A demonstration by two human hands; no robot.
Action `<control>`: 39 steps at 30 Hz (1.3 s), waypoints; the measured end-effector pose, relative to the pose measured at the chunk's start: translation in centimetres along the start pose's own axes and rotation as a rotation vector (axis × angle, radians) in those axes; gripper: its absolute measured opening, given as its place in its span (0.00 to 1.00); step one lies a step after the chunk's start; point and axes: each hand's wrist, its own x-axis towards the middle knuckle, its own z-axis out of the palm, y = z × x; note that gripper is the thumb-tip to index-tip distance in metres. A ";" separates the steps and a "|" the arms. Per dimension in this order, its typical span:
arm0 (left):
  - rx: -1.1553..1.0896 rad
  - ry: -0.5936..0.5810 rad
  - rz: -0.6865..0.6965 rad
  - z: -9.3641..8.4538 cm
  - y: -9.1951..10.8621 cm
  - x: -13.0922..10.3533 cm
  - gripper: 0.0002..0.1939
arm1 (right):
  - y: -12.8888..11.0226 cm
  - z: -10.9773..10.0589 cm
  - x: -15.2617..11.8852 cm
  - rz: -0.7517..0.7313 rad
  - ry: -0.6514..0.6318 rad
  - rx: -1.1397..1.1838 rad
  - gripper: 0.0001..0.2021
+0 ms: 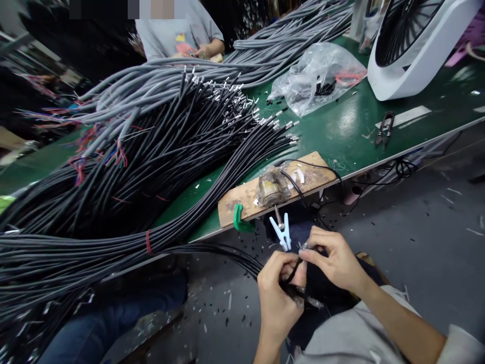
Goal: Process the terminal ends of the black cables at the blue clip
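My left hand [278, 288] is closed around several black cables [235, 255] that run in from the bundle on the left. Just to its right, my right hand [333, 258] pinches the tip of one cable between thumb and fingers; what exactly sits at that tip is too small to tell. Both hands are close together in front of the bench edge, above my lap. Beyond them a light blue clothespin [281, 231] hangs from a metal rod on a wooden board [318, 167]. A tape-wrapped block [272, 187] is fixed on that board.
Black cables with stripped ends [212, 136] and grey cables [151, 81] cover the green bench [352, 131]. A green clamp [239, 218] grips the board. Further right are a plastic bag [306, 76], thread snips [385, 129] and a white fan [401, 81]. Another person [170, 35] sits across.
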 end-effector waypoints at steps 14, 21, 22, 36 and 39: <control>0.051 -0.005 0.109 -0.5 0.1 0.2 0.13 | 1.4 2.5 -0.4 0.431 -0.025 0.948 0.12; -0.127 -0.075 -0.085 -1.3 -0.1 0.4 0.19 | -0.3 1.3 0.4 0.109 -0.143 0.425 0.11; -0.178 -0.077 -0.112 -1.3 -0.1 0.3 0.18 | -0.5 1.3 0.5 0.096 -0.123 0.384 0.11; -0.339 -0.016 -0.117 -1.0 -0.4 0.4 0.12 | 0.2 3.2 -0.6 -0.574 0.286 -0.265 0.06; -0.308 0.047 -0.143 -1.3 -0.7 0.3 0.13 | 0.2 2.3 -0.8 -0.606 0.106 -0.276 0.04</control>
